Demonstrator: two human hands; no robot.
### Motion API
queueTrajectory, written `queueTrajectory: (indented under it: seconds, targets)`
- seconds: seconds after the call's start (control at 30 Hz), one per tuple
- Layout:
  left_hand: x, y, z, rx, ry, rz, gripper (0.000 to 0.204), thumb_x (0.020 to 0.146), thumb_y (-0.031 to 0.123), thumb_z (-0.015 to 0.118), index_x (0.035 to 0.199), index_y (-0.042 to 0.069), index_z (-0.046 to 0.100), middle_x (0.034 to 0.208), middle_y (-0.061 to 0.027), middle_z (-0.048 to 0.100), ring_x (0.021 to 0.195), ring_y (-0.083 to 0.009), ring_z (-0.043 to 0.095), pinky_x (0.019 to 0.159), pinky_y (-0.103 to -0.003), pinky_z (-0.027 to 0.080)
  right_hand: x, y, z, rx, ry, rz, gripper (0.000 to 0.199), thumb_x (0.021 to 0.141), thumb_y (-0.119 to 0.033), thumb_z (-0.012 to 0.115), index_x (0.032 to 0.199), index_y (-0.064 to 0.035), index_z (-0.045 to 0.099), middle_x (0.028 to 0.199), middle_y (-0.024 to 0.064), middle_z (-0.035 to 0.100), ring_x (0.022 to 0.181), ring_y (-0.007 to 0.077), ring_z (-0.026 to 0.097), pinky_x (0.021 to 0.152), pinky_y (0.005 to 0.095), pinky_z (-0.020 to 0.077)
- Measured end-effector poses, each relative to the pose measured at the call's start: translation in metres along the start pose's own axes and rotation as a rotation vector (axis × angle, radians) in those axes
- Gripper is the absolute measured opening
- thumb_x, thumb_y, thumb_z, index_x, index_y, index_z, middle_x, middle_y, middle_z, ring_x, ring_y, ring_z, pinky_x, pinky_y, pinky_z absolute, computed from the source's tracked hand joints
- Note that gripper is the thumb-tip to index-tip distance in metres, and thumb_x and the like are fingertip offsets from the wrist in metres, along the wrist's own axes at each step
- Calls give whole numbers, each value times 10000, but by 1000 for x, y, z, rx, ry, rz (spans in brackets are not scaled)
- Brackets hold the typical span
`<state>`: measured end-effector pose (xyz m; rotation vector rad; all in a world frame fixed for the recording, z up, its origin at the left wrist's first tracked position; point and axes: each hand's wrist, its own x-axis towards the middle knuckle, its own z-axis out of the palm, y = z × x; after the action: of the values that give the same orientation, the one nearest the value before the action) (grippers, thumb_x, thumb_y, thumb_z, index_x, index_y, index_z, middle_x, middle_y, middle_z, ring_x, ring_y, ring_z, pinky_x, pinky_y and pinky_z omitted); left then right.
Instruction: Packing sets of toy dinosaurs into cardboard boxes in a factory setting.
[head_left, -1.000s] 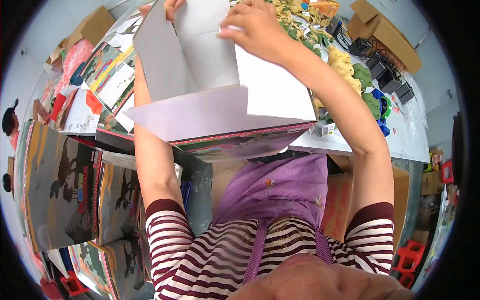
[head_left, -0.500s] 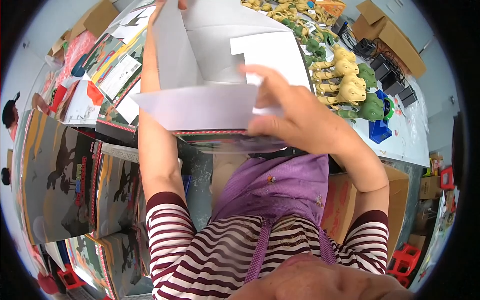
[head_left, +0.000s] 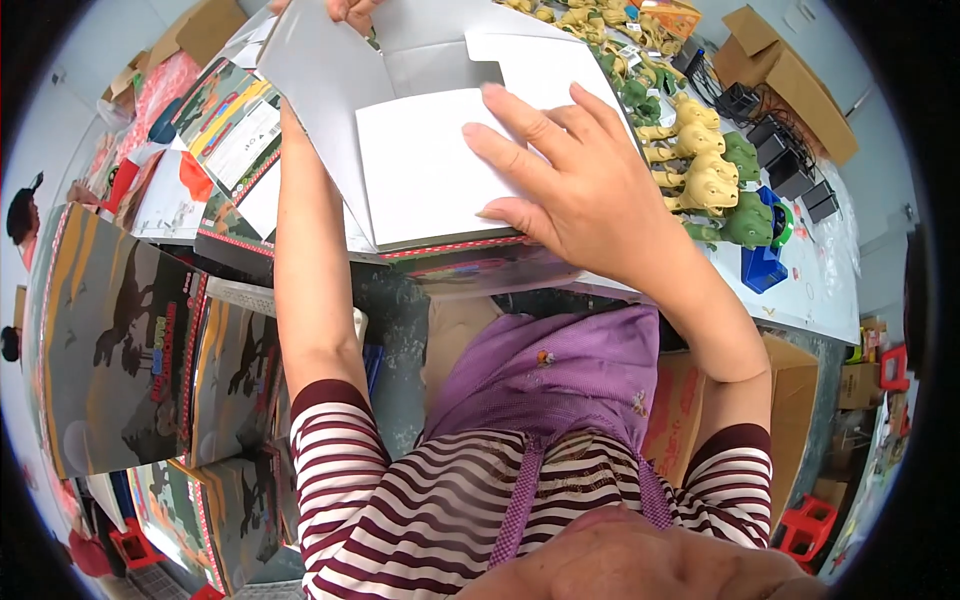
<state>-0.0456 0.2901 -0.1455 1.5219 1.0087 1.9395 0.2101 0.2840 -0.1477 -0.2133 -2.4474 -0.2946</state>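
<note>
Here your right hand (head_left: 585,190) is lying flat, fingers (head_left: 510,145) spread and straight, pressing down on the white inner flap (head_left: 425,175) of a cardboard box (head_left: 330,90); nothing is being gripped on that side, the palm is simply resting on the card. Your left hand (head_left: 350,10) is reaching up to the far edge of the same box at the top of the view, and only a few fingertips are showing there, curled over the grey flap; the rest of the hand is being cut off by the rim, so you cannot tell how firmly it is holding.

The box is sitting on the near edge of a white table (head_left: 810,290), right in front of your chest, between your two forearms. It is showing grey-white unprinted card on the inside, with several flaps standing open, and a red-trimmed printed strip (head_left: 450,250) is running along its near side under your right wrist.

To the right of the box, tan and green toy dinosaurs (head_left: 705,175) are lying in a crowded row across the table, and a blue bin (head_left: 765,265) is sitting just beside them. Further right, black trays (head_left: 790,170) and brown cartons (head_left: 790,65) are standing near the table's far corner. To the left, flat printed box blanks (head_left: 225,130) are lying in a loose pile, and below them, stacked printed cartons (head_left: 120,350) with dark dinosaur shapes are leaning beside your left arm. A brown carton (head_left: 790,400) is standing open by your right elbow.
</note>
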Motion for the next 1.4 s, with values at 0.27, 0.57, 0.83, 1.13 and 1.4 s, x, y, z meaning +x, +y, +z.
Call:
queueTrajectory:
  seconds: [0.27,0.57,0.83,1.13,1.4]
  targets:
    - [-6,17,19,421,-19,137,603,891,580,292,739,31,489,1224,-179,488,1045,-213,492,942,-310,344,9,30,25,127,-440,18,403,865,-394,507,1140,-106,571,1078,84,578,1125,298,438,1017,498,234]
    - [12,-79,-49,-1126,-181,305,468,916,480,394,965,28,503,834,-64,515,812,-148,498,772,-293,412,56,62,54,229,-112,418,944,647,-303,769,1378,-91,211,1289,196,346,1200,337,320,1011,490,200]
    - [5,-23,5,-542,173,11,468,903,515,377,920,60,486,835,-92,497,678,-167,509,642,-262,450,35,97,53,549,-143,223,379,938,-383,393,1235,-181,515,1124,16,507,1086,177,456,1004,309,266]
    - [2,-27,9,-550,-93,74,474,881,553,370,763,99,438,806,-38,449,565,-120,462,620,-267,439,29,82,10,599,-344,102,981,689,-831,234,1352,-117,350,1382,73,353,1290,257,297,1078,386,178]
    - [-14,-8,28,-476,70,164,357,930,400,400,757,91,438,798,-33,444,578,-109,417,685,-268,417,49,45,-32,377,-323,0,790,717,-608,569,1301,-97,421,1337,113,399,1260,290,337,1067,410,199]
